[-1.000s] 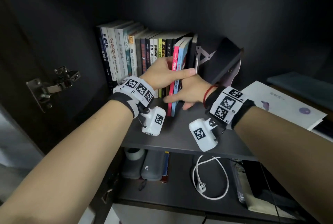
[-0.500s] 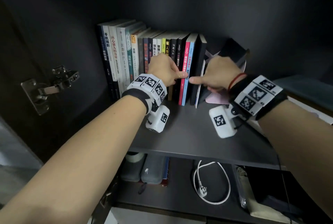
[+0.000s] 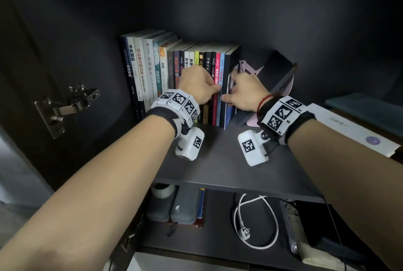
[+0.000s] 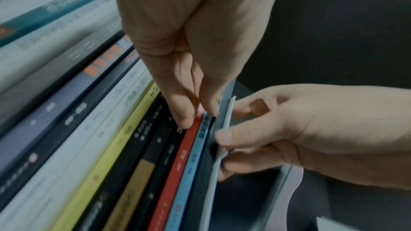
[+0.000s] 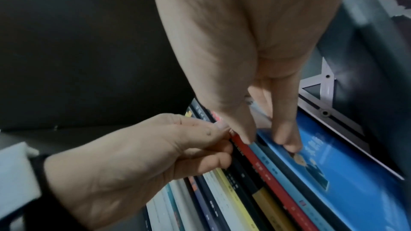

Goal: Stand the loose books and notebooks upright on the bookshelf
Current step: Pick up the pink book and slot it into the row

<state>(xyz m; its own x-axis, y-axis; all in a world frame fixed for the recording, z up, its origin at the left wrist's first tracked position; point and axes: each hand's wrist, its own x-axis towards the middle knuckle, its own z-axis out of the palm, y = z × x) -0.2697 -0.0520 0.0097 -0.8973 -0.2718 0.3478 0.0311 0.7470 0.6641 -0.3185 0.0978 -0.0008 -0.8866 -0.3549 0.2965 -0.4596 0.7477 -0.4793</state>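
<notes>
A row of upright books [image 3: 174,74] fills the left of the shelf [image 3: 218,161]. My left hand [image 3: 200,84] has curled fingers, and its fingertips [image 4: 195,111] press the red spine [image 4: 186,147] and the blue spine [image 4: 195,155]. At the row's right end stands a thin blue-covered booklet [image 3: 230,113], seen also in the right wrist view [image 5: 333,173]. My right hand [image 3: 242,94] pinches it, thumb on its front edge [image 4: 224,120] and fingers on the cover. A pink bookend [image 3: 250,70] stands just right of it, with a dark flat item [image 3: 277,70] leaning on it.
A white booklet [image 3: 349,131] lies flat at the right with a teal book [image 3: 366,109] behind it. A door hinge [image 3: 65,104] sticks out at the left. The lower shelf holds grey cases [image 3: 183,205] and a white cable [image 3: 257,222].
The red and blue books, tilted a second ago, now stand straight in the row. My right hand has risen from their base and taken hold of the thin booklet at the end.
</notes>
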